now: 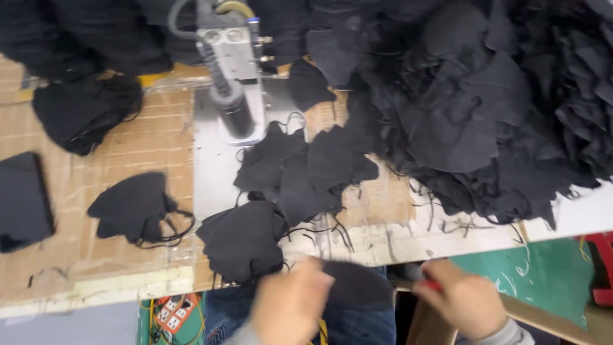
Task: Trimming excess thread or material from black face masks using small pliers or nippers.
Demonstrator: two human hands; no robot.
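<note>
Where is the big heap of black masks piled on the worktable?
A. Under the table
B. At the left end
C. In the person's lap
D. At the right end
D: the large heap of black masks fills the table's right end, while only a few separate masks lie left of the metal machine.

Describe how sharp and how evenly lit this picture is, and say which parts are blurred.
Head view: the left hand and right hand are smeared by motion blur at the bottom edge; the black masks on the table are soft; the big dark pile loses detail in shadow; the metal machine head shows mild glare.
</note>
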